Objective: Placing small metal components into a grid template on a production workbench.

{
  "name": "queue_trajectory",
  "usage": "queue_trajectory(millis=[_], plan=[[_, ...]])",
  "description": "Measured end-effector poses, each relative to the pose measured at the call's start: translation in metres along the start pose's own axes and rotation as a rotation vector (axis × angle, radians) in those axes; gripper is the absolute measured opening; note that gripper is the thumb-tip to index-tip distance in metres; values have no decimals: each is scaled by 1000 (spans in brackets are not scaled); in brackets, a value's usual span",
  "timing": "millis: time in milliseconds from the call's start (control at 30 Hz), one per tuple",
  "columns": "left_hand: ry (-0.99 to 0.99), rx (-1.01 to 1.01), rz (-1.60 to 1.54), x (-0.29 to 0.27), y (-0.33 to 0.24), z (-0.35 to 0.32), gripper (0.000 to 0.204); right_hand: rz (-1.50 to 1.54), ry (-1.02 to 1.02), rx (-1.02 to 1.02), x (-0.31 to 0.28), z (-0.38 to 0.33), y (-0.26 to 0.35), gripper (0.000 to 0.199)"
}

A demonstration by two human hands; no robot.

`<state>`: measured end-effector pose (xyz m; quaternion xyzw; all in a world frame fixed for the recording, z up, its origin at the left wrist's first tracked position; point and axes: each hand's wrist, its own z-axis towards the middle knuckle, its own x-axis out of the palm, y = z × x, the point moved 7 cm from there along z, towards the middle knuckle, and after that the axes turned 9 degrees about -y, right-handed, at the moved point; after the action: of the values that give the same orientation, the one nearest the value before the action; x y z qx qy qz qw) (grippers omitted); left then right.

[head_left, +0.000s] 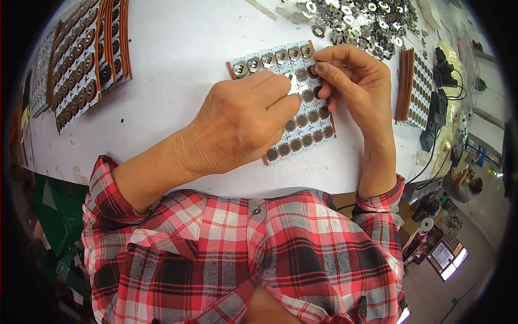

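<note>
A light panel (305, 130) with orange edges lies on the white table, bearing rows of dark round pads (295, 145). Shiny metal clips (268, 59) with diamond-shaped holes sit along its far row. Over the panel's left and middle part, my left hand (245, 116) is closed, thumb and fingers curled together low over the second row; what it pinches is hidden. Just by these fingers a bright bit of metal (290, 76) shows. My right hand (353, 81) is at the panel's right edge, its thumb and forefinger pinched at a small dark round piece (312, 71).
Loose metal clips (367, 24) are heaped at the far right of the table (178, 65). Stacked panels with dark round parts (81, 70) stand at the left. Another panel stack (413, 89) is at the right, beside black adapters (438, 108) and cables. Farther right a person (467, 186) is visible.
</note>
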<state>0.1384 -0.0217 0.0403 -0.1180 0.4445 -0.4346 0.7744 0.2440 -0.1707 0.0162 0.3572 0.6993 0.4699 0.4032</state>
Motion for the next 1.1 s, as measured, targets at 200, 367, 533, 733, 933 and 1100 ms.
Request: queue_trajectory(millis=[200,367,533,733,933,1100], plan=[[-99,-181,-180,-10,9,2,27,-135,39,-410,2,-8,26,18],[-212,-496,-637,-13,31,-5,18,61,187,-244,16,-23,31,26],[-118,-534,-628,-9,25,-5,18,-80,272,-330,28,-28,29,41],[26,-406,-450,-7,21,-5,17,15,231,-271,29,-27,28,42],[-18,-774,-691,5,27,-11,11,-44,235,-226,27,-32,28,44],[6,-578,-594,6,18,-7,12,-187,235,-132,30,-33,27,45]])
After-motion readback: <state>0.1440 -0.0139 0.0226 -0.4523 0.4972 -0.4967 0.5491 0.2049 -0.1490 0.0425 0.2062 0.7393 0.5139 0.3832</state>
